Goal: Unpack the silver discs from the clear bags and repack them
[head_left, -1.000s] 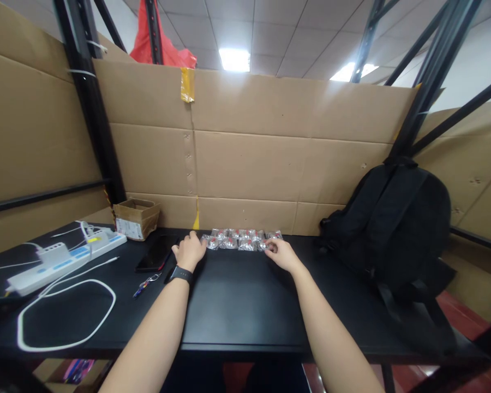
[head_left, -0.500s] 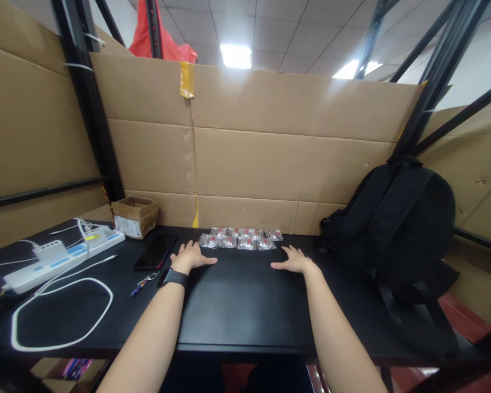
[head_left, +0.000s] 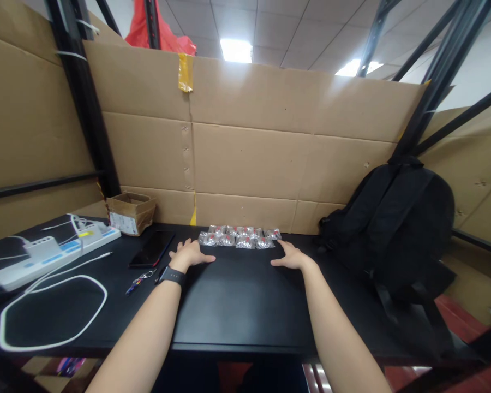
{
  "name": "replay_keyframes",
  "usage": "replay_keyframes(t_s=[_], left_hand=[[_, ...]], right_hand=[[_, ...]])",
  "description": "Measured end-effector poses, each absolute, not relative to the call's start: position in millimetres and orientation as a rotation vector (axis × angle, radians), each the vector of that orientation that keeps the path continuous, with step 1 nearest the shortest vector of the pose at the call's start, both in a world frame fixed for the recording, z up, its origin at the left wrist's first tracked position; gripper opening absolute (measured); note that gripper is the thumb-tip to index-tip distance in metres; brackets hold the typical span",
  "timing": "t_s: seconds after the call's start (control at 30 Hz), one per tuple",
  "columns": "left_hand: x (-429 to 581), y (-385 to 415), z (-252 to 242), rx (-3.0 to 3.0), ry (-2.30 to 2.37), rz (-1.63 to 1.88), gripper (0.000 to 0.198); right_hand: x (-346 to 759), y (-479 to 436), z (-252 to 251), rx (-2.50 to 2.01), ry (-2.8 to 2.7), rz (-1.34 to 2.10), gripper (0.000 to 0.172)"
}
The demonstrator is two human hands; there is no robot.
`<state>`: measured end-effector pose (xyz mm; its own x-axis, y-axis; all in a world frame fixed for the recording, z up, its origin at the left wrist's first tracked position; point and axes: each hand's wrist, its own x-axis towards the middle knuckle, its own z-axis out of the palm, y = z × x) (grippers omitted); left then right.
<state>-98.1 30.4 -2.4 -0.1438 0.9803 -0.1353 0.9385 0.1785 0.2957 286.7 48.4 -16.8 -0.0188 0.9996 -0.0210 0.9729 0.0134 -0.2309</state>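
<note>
Several small clear plastic packets [head_left: 237,238] with red and silver contents lie in two rows at the back of the black table [head_left: 237,305]. My left hand [head_left: 190,254], with a black watch on its wrist, lies flat and open on the table just in front of the left end of the rows. My right hand [head_left: 291,256] also rests flat with fingers spread, just in front of the right end. Neither hand holds anything.
A black backpack [head_left: 396,224] leans at the right. On the left lie a black phone [head_left: 152,249], a small key fob [head_left: 138,281], a white power strip [head_left: 51,255] with a white cable loop [head_left: 49,311], and a small cardboard box [head_left: 130,213]. Cardboard walls [head_left: 245,153] surround the table.
One second ago both hands touched the ends of the packet rows. They drew back towards me and flattened on the table, where they lie now. The view shifted slightly.
</note>
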Motion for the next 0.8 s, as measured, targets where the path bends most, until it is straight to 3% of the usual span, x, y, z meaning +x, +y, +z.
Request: replay_keyframes(t_s=[0.1,0.23,0.4,0.53,0.63,0.8], left_hand=[[-98.7,32.0,-5.5,1.827,2.174,0.258,0.105],[-101.1,31.7,-12.2,1.829,2.189,0.368,0.117],[-104.0,28.4,-12.5,1.89,2.165,0.286,0.113],[-99.2,22.1,-6.6,1.904,2.205,0.3,0.112],[-86.9,17.1,-0.7,2.103,2.167,0.469,0.1],[-47.7,4.2,9.1,2.312,1.588,0.864,0.05]], right_hand=[[280.2,66.7,-16.7,-1.958,-2.183,0.174,0.081],[276.3,81.9,-12.0,-1.908,-2.157,0.127,0.072],[295.7,70.6,-4.2,-1.892,-2.01,0.138,0.035],[313.8,41.5,-8.8,-1.792,-1.86,0.209,0.02],[315.0,25.5,-10.9,-1.637,-1.77,0.293,0.023],[288.7,25.2,-8.4,-1.394,-1.739,0.443,0.036]])
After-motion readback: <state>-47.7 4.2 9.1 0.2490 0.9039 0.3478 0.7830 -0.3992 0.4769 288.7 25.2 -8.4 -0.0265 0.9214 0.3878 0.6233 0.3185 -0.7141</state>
